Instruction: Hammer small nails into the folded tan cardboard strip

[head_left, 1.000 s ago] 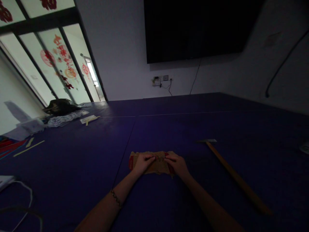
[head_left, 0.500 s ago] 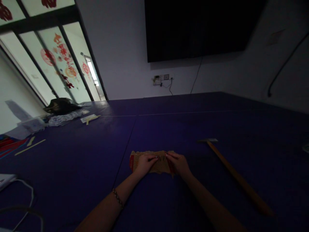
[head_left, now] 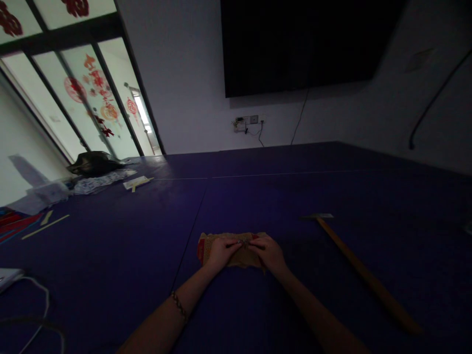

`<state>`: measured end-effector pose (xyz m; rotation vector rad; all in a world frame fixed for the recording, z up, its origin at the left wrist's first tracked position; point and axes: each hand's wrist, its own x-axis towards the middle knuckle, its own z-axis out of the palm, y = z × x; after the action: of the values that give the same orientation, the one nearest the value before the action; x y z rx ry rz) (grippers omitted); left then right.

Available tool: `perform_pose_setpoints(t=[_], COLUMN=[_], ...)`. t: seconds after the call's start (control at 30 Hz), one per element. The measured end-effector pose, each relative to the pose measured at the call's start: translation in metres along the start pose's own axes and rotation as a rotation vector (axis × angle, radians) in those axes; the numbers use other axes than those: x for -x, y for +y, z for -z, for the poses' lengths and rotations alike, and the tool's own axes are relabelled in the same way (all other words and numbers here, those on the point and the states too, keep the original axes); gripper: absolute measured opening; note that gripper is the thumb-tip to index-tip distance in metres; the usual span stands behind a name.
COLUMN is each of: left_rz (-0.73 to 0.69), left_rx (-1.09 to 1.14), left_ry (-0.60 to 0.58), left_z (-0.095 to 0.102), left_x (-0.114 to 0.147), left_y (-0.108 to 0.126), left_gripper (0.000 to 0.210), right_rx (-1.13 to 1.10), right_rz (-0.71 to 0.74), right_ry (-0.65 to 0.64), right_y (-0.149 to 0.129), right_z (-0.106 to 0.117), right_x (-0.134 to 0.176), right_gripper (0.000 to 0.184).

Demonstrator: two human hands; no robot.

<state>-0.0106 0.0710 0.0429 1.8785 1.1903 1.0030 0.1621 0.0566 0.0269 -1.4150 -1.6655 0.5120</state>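
Observation:
A torn piece of brown cardboard (head_left: 239,260) with red print at its edges lies flat on the dark purple tabletop (head_left: 228,309). My left hand (head_left: 222,251) rests on its left part, thumb and forefinger pinched on something small and too dim to name. From the right, my right hand (head_left: 270,252) reaches over the cardboard, its fingertips closed together close to the left ones, near small dark bits. What its fingers hold, if anything, is hidden. To the right lies a hammer (head_left: 363,270) with a wooden handle, its head pointing away from me.
Red and blue strips (head_left: 18,223), papers (head_left: 99,182) and a black bag (head_left: 94,163) lie at the far left. A white device (head_left: 9,278) with a cable is at the near left. A dark screen (head_left: 302,46) hangs on the wall above power sockets (head_left: 249,120).
My right hand has shifted slightly left, so its fingertips are now nearer my left fingertips over the middle of the cardboard. The left hand stays nearly in place, and the hammer lies still.

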Motion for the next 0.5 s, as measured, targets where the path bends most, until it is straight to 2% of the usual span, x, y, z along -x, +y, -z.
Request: perform_pose_setpoints(t=[0.17,0.5], left_rz=[0.025,-0.019], left_rx=[0.059,-0.026], left_ry=[0.035,-0.005], left_z=[0.0007,-0.0021], left_x=[-0.0019,-0.0014], left_y=[0.0001,-0.0023], left_gripper=[0.036,0.022], right_rx=[0.016,-0.105], right_rz=[0.003,-0.020], right_ry=[0.006,0.013], right_y=[-0.0001,0.0030], right_z=[-0.0010,-0.0001], right_x=[0.0000,-0.0049], right_gripper=[0.012,0.019])
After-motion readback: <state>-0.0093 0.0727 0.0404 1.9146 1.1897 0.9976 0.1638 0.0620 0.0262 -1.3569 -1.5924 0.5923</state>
